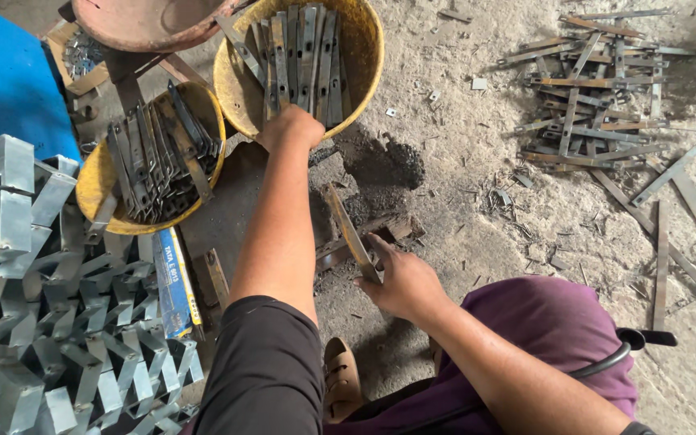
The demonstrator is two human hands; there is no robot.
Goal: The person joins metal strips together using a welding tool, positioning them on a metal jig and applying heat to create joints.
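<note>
I see my right hand (403,280) with fingers clamped on the lower end of a flat, rusty metal strip (350,232), long and narrow, held over the dirt floor (461,153). Its long axis tilts up and to the left, toward the yellow tub (364,60) of like strips. My left hand (292,126) rests curled at that tub's near rim; its grip I cannot tell. Open floor lies to the right, before a scattered strip pile (598,89).
</note>
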